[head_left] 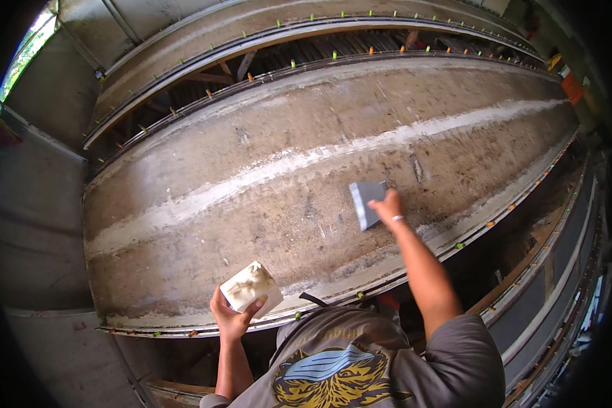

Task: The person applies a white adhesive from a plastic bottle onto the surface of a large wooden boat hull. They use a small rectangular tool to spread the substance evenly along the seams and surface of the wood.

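My left hand [232, 317] grips a white square block or tub [246, 280] with cream-coloured paste smeared on its top, held over the near edge of a long brown panel [279, 234]. Whether it is hollow I cannot tell. Farther out and to the right, my right hand [388, 205] is closed on a wide grey scraper [367, 202], its broad edge facing left. The scraper is low over the panel's worn surface; whether it touches I cannot tell. A pale band of dried filler [299, 160] runs lengthwise along the panel's middle.
Behind lies another long panel [177, 49], with a dark gap between the two. Small green and orange pegs [294, 64] line the panel edges. More edged boards [534, 299] stand at the right. A grey sheet wall [37, 224] rises at the left.
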A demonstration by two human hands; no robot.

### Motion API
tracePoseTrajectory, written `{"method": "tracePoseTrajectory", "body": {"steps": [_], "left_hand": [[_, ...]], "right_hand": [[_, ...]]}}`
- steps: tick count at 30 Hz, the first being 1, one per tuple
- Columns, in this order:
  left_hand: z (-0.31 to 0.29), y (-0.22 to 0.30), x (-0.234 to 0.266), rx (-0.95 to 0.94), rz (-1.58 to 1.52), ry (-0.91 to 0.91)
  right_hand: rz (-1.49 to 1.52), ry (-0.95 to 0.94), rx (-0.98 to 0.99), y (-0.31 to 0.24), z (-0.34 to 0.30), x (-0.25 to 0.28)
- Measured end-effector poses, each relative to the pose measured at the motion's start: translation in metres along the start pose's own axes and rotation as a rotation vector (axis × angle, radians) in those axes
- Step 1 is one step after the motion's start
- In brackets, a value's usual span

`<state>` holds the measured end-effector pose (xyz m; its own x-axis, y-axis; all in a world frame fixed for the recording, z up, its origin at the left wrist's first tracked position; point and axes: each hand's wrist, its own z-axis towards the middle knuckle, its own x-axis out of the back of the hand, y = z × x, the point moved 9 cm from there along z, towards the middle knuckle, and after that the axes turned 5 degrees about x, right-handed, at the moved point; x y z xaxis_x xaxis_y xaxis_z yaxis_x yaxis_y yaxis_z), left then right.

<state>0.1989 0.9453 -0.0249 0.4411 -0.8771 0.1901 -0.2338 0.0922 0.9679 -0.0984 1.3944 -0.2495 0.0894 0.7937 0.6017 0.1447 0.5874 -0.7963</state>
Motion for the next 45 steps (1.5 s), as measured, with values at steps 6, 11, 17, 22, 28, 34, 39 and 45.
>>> {"method": "tracePoseTrajectory", "body": {"steps": [6,11,17,22,28,34,39,45], "left_hand": [[0.012,-0.006,-0.021,0.021,-0.060,-0.080],[0.024,-0.017,-0.051,0.008,-0.014,-0.171],[0.025,-0.032,-0.107,-0.020,-0.012,-0.260],[0.016,-0.023,-0.169,-0.038,0.060,-0.398],[0.006,0.000,-0.246,-0.112,0.154,-0.490],[0.008,0.017,-0.314,-0.127,0.308,-0.540],[0.011,0.067,-0.379,-0.250,0.762,-0.565],[0.015,0.056,-0.443,-0.362,0.639,-0.556]], "right_hand": [[-0.641,-0.018,0.032,-0.061,0.008,0.083],[-0.892,-0.065,0.292,-0.081,-0.055,0.000],[-0.560,-0.321,0.132,-0.125,-0.083,-0.010],[-0.626,-0.188,0.022,-0.091,-0.057,0.060],[-0.580,-0.131,-0.032,-0.065,-0.036,0.106],[-0.537,-0.002,-0.137,0.001,0.007,0.218],[-0.525,0.086,-0.141,0.082,0.021,0.290],[-0.463,0.030,-0.169,0.095,0.021,0.295]]}}
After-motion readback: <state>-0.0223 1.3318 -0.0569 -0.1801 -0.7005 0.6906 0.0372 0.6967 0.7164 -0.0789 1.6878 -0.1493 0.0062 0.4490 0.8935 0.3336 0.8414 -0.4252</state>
